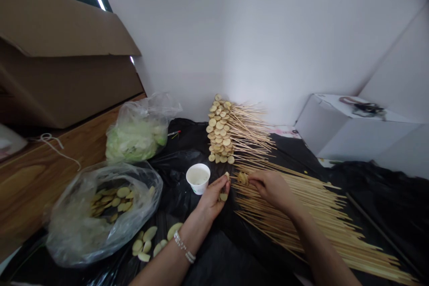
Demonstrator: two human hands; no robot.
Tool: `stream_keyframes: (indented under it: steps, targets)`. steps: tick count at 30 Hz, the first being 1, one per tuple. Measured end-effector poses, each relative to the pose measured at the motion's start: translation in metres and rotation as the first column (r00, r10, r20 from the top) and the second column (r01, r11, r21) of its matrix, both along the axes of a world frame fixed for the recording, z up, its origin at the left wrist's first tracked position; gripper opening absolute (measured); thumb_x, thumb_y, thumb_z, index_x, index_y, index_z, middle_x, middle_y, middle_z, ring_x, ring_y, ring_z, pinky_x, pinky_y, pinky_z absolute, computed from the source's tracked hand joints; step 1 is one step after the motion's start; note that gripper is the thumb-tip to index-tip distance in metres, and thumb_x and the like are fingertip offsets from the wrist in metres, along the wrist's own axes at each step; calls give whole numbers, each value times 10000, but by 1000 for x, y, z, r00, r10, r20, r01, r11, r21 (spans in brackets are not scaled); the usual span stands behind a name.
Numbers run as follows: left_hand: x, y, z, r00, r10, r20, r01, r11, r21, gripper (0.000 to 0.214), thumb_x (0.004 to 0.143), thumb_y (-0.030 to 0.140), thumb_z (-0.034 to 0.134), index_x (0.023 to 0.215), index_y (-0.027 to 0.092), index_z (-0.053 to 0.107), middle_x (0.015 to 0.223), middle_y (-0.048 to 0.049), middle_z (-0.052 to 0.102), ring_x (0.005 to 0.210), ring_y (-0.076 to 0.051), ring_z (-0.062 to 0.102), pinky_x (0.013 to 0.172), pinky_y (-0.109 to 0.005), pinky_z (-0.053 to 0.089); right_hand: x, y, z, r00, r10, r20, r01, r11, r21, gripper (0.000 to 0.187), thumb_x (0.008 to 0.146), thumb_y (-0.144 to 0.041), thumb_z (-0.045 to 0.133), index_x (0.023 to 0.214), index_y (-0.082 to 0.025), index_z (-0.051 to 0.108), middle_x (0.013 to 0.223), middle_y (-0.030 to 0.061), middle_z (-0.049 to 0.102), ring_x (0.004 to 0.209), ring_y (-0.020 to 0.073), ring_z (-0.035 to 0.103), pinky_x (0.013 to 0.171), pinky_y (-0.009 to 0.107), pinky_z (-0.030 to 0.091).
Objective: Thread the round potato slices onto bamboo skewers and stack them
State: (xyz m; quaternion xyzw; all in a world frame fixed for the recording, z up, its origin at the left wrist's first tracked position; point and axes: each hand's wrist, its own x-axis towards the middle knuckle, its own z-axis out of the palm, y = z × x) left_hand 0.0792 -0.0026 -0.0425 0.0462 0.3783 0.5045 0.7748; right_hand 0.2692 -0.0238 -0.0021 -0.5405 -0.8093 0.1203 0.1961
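Observation:
Between the fingertips of my left hand (213, 195) is a pale potato slice (227, 176). A second slice (223, 197) sits lower, within the same fingers. My right hand (271, 187) pinches a thin wooden skewer just behind several threaded potato slices (242, 178). The skewer's tip points left at the slice in my left hand; whether they touch is unclear. Bare skewers (295, 219) lie in a wide spread under and beside my right hand. Beyond both hands, a stack of loaded potato skewers (219, 129) has its slices on the left and its sticks pointing right.
A white cup (198, 178) of whitish liquid stands beside my left hand. Left of it are an opened plastic bag (140, 187) of slices, loose slices (146, 243) and a bag of pale green vegetables (137, 136). A cardboard box (67, 80) and white box (351, 129) flank the black sheeting.

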Motion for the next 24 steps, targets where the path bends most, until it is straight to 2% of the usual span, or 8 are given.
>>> stream_keyframes:
  steps: [5, 12, 18, 24]
  targets:
    - [2, -1, -3, 999, 12, -44, -12, 1000, 9, 159, 823, -26, 540, 789, 46, 677, 731, -76, 672, 561, -63, 623, 540, -114, 534, -5, -3, 3, 999, 10, 44, -8, 999, -51, 267, 904, -209, 426, 804, -220, 673, 794, 23, 688, 756, 159, 604, 661, 238, 357]
    - [4, -4, -2, 998, -6, -55, 9, 999, 45, 163, 817, -22, 554, 759, 54, 685, 728, -75, 672, 580, -59, 620, 571, -110, 533, -5, -1, -1, 999, -30, 31, 30, 999, 11, 228, 882, -178, 449, 773, -204, 647, 800, 32, 675, 784, 162, 587, 688, 240, 340]
    - [3, -4, -1, 998, -12, -64, 15, 999, 45, 165, 814, -24, 557, 755, 53, 691, 726, -74, 675, 575, -62, 620, 550, -108, 528, -8, -2, -4, 999, -7, 50, 8, 1000, -17, 237, 888, -166, 410, 741, -203, 593, 729, 20, 639, 695, 146, 556, 636, 240, 311]
    - [3, -3, -3, 996, -5, -94, 11, 998, 62, 179, 808, -26, 566, 721, 65, 693, 719, -68, 680, 581, -60, 620, 569, -106, 531, -11, -1, -10, 999, -35, 24, 34, 998, 44, 212, 863, -138, 432, 686, -196, 533, 702, 18, 612, 687, 143, 532, 631, 237, 303]
